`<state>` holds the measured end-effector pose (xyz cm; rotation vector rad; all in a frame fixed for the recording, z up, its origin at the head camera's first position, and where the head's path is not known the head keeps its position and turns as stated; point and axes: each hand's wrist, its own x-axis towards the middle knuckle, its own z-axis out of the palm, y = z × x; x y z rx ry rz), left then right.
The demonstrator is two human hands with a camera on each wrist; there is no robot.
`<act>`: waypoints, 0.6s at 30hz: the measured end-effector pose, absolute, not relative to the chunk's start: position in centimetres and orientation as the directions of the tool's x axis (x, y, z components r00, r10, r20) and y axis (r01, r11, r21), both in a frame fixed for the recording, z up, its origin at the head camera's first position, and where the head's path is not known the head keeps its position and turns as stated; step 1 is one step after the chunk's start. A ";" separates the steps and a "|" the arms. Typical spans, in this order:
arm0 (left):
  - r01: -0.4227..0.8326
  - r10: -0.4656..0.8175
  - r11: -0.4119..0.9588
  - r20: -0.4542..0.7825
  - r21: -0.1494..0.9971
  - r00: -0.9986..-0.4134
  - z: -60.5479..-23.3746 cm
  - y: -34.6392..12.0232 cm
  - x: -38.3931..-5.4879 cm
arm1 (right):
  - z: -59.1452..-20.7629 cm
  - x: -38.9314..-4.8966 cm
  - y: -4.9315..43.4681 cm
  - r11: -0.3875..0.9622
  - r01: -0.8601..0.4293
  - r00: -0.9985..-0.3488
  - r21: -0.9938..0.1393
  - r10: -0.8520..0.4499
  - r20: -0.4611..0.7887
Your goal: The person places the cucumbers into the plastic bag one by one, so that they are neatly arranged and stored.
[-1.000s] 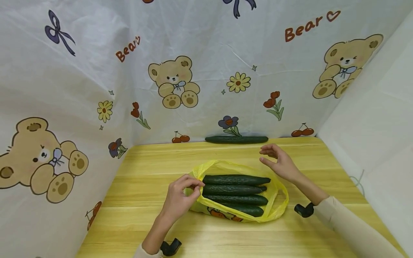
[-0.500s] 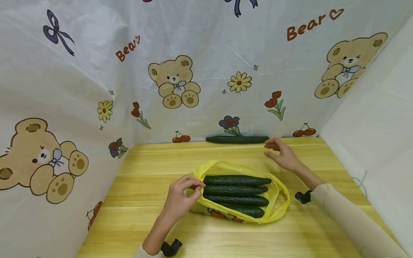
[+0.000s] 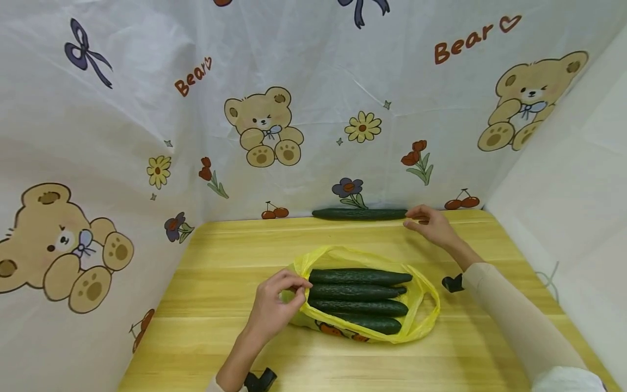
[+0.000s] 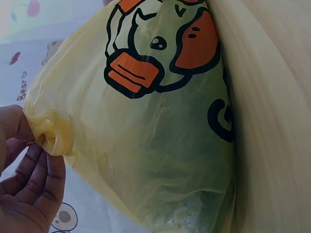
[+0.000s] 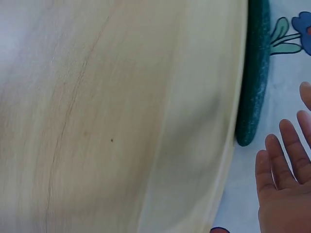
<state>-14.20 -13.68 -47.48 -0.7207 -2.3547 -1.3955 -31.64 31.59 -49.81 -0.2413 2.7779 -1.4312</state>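
A yellow plastic bag point(image 3: 425, 325) lies on the table with its mouth wide, several dark green cucumbers point(image 3: 357, 292) side by side inside. My left hand point(image 3: 279, 302) pinches the bag's left edge between thumb and fingers. In the left wrist view, that hand point(image 4: 31, 184) holds a gathered fold of the bag point(image 4: 116, 131), which carries a duck print. One more cucumber point(image 3: 360, 214) lies along the table's back edge against the cloth. My right hand point(image 3: 433, 228) is just off its right end, fingers extended. The right wrist view shows a gap between that hand point(image 5: 284, 179) and the cucumber point(image 5: 255, 77).
The wooden table point(image 3: 225, 245) is backed by a bear-print cloth point(image 3: 323, 92), which also hangs at the left. A white sheet point(image 3: 563, 179) stands along the right side. Black wrist devices point(image 3: 453, 283) sit beneath both forearms.
My right hand has moved back and slightly right, from behind the bag to the right end of the far cucumber. The left hand keeps its hold on the bag.
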 end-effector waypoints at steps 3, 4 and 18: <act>0.556 0.260 0.400 0.491 0.729 -0.831 -47.5 -13.7 -14.2 | -50.5 -32.2 31.3 0.569 -0.118 -0.987 -0.814 -0.156 0.034; 0.556 0.260 0.400 0.491 0.729 -0.831 -47.4 -13.7 -14.1 | -50.7 -32.3 31.3 0.572 -0.114 -0.987 -0.812 -0.156 0.029; 0.565 0.252 0.399 0.505 0.722 -0.825 -47.7 -14.1 -14.1 | -51.3 -35.1 31.1 0.589 -0.118 -0.984 -0.799 -0.178 0.014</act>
